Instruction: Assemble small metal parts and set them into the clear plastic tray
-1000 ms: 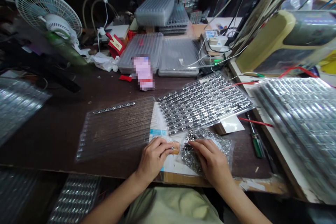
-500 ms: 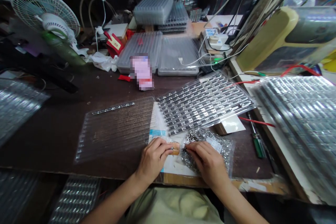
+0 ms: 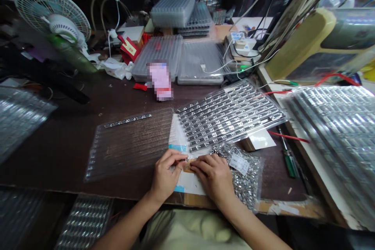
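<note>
My left hand point(image 3: 165, 175) pinches a small metal piece point(image 3: 186, 159) between thumb and forefinger. Close beside it, my right hand point(image 3: 213, 175) has its fingertips pressed together at a small orange-brown block point(image 3: 189, 166); whatever they pinch is hidden. White paper with blue strips point(image 3: 178, 136) lies beneath. A clear bag of small metal parts point(image 3: 249, 179) rests right of my right hand. Beyond the hands, a clear tray point(image 3: 228, 113) holds rows of dark metal strips. To the left, another clear tray point(image 3: 131, 144) carries one strip point(image 3: 129, 120) along its far edge.
Stacked clear trays point(image 3: 336, 125) stand at the right, near a green-handled screwdriver point(image 3: 289, 162). A phone point(image 3: 160, 80) lies at the back, before more trays point(image 3: 199, 62). A fan point(image 3: 52, 11) is back left, and a yellow-framed machine point(image 3: 304, 43) back right.
My right hand has moved left from the bag of metal parts to the orange-brown block, close to my left hand. The left hand has shifted slightly left and up. The view has shifted a little.
</note>
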A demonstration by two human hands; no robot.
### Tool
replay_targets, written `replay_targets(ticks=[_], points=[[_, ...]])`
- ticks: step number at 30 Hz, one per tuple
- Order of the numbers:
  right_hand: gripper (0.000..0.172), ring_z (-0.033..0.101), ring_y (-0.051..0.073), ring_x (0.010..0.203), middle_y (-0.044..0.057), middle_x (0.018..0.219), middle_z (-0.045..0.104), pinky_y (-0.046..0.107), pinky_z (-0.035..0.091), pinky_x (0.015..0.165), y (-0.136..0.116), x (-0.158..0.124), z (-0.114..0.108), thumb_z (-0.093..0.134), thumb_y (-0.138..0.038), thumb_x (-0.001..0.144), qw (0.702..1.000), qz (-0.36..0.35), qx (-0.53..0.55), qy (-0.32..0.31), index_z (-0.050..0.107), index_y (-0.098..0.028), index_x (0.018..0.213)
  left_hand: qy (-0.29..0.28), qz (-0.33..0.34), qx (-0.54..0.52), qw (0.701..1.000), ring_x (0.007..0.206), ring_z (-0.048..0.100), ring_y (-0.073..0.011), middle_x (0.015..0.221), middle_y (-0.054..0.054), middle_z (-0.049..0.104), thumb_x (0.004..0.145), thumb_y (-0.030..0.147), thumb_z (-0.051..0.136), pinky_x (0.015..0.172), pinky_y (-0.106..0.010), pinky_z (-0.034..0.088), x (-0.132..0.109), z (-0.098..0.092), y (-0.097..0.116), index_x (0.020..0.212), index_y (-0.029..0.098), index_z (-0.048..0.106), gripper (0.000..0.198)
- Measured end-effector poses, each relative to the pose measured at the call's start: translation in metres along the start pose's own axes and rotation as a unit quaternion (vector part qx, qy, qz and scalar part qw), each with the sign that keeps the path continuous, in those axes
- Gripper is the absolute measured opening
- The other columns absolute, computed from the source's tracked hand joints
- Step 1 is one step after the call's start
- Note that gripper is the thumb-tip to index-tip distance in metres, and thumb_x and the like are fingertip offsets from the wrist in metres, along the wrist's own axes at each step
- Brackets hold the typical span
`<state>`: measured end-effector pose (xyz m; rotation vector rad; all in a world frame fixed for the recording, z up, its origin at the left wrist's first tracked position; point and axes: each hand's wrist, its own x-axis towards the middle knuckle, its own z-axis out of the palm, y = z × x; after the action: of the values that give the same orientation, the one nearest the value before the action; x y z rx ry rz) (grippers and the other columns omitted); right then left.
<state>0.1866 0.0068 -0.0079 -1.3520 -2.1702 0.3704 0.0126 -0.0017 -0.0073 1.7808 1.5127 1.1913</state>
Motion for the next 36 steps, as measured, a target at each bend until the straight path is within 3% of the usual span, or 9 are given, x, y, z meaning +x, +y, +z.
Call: replay_targets(ticks=[5,9,12,16,23,36], points=[[0.015,0.051,0.016,0.077,0.001,0.086,0.065,0.030,0.031,0.066,0.001,-0.001,0.000,0.060,-0.031,0.087,0.999,-0.011,-0.046,-0.019,0.070,-0.034,0.098,-0.009,-0.013,-0.011,1.000,0.082,0.063,-0.0159,0.084,-0.005,0.064,0.084,0.020,0.061,0.070,-0.024,0.051,-0.003,0.003,-0.002,0.089,0.018,0.070,0.011],[0.032,0.051,0.020,0.105,0.004,0.118,0.062,0.033,0.037,0.083,0.020,-0.011,-0.019,0.049,-0.021,0.091,0.987,-0.079,-0.130,-0.054,0.059,-0.026,0.122,-0.017,-0.038,-0.020,0.999,0.082,0.063,-0.0160,0.085,-0.005,0.064,0.084,0.021,0.060,0.069,-0.024,0.052,-0.002,0.002,-0.002,0.088,0.019,0.070,0.011],[0.039,0.045,0.022,0.119,0.002,0.130,0.057,0.037,0.035,0.093,0.037,-0.024,-0.036,0.043,-0.014,0.090,0.967,-0.134,-0.198,-0.083,0.056,-0.024,0.126,-0.031,-0.066,-0.029,0.997,0.081,0.063,-0.0153,0.086,-0.005,0.064,0.084,0.021,0.060,0.065,-0.022,0.052,0.002,0.001,0.000,0.088,0.018,0.070,0.011],[0.036,0.051,0.020,0.110,0.004,0.120,0.063,0.035,0.036,0.094,0.046,-0.035,-0.047,0.038,-0.012,0.092,0.967,-0.149,-0.196,-0.073,0.059,-0.020,0.121,-0.044,-0.054,-0.014,0.997,0.077,0.062,-0.0141,0.088,-0.005,0.063,0.084,0.020,0.060,0.062,-0.022,0.052,0.007,0.005,0.006,0.091,0.018,0.070,0.012],[0.031,0.057,0.017,0.093,0.005,0.100,0.069,0.032,0.038,0.087,0.045,-0.028,-0.042,0.035,-0.019,0.097,0.988,-0.116,-0.098,-0.004,0.065,-0.019,0.104,-0.098,0.080,0.075,0.989,0.080,0.059,-0.0160,0.082,-0.004,0.064,0.083,0.019,0.063,0.073,-0.028,0.049,0.003,0.022,0.014,0.094,0.021,0.071,0.013],[0.020,0.059,0.015,0.085,0.003,0.090,0.070,0.029,0.040,0.079,0.042,-0.020,-0.036,0.046,-0.022,0.095,0.996,-0.074,-0.032,0.029,0.066,-0.020,0.100,-0.125,0.082,0.081,0.985,0.082,0.061,-0.0173,0.084,-0.004,0.067,0.081,0.017,0.065,0.074,-0.030,0.051,0.003,0.025,0.010,0.090,0.021,0.071,0.011]])
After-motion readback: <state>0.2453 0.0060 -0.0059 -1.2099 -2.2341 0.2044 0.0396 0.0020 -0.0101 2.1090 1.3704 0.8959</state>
